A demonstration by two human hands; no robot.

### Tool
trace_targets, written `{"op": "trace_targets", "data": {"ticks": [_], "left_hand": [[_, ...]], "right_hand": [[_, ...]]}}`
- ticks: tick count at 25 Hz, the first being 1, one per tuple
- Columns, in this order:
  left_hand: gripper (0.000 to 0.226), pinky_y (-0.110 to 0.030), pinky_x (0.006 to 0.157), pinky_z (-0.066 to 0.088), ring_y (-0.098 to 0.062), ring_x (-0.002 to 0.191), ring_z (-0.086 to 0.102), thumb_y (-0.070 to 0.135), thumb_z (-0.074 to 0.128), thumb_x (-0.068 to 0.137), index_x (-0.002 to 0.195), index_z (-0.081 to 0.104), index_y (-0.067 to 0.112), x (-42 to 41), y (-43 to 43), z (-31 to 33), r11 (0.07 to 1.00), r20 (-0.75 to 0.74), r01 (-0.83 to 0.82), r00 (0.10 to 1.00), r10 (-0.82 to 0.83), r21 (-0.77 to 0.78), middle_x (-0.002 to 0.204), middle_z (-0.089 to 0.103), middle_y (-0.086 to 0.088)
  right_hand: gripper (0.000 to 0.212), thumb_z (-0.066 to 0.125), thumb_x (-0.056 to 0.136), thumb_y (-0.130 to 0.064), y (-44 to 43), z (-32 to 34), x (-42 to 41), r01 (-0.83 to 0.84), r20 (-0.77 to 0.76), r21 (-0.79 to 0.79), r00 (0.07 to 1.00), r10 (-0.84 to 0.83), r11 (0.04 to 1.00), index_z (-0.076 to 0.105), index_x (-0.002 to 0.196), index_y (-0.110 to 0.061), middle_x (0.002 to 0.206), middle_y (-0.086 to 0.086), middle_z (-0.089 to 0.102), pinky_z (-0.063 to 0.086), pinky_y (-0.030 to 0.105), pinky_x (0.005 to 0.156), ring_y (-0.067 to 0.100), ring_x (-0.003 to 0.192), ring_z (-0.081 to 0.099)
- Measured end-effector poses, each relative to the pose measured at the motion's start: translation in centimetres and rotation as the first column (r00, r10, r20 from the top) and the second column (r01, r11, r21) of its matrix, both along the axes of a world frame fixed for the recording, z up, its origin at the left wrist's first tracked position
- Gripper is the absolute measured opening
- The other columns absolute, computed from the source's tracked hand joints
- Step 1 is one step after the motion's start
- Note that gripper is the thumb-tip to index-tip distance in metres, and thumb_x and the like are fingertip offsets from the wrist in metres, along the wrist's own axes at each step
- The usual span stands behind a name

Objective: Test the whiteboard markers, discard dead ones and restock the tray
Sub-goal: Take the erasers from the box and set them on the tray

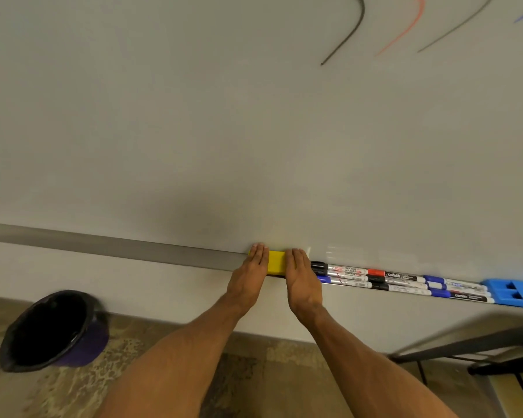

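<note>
Both flat, fingers straight, your left hand (249,279) and right hand (302,282) flank the yellow block (277,262); markers (399,280) lie at three o'clock.

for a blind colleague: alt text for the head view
A left hand and right hand, fingers straight, rest on either end of a yellow block on the whiteboard tray. Capped markers lie to its right; a black-lined bin stands on the floor.
</note>
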State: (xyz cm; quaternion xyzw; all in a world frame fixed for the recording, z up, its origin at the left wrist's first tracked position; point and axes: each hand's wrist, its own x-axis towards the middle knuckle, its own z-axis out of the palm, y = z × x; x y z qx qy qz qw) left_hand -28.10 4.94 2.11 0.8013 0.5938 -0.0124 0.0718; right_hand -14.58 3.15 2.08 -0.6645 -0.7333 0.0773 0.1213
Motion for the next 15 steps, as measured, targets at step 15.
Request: {"op": "trace_targets", "data": {"ticks": [15], "left_hand": [[0.076,-0.029,0.117,-0.001,-0.019,0.146,-0.014,-0.012,0.033,0.093,0.149,-0.014,0.009,0.1,0.1,-2.7,0.999,0.083,0.023,0.996,-0.020,-0.031,0.158,-0.018,-0.006]], "right_hand": [[0.090,0.081,0.060,-0.012,-0.6,-3.8,-1.1,-0.013,0.136,0.003,0.991,0.012,1.000,0.038,0.139,0.000,0.146,0.020,0.037,0.024,0.043,0.107,0.033,0.134,0.036]]}}
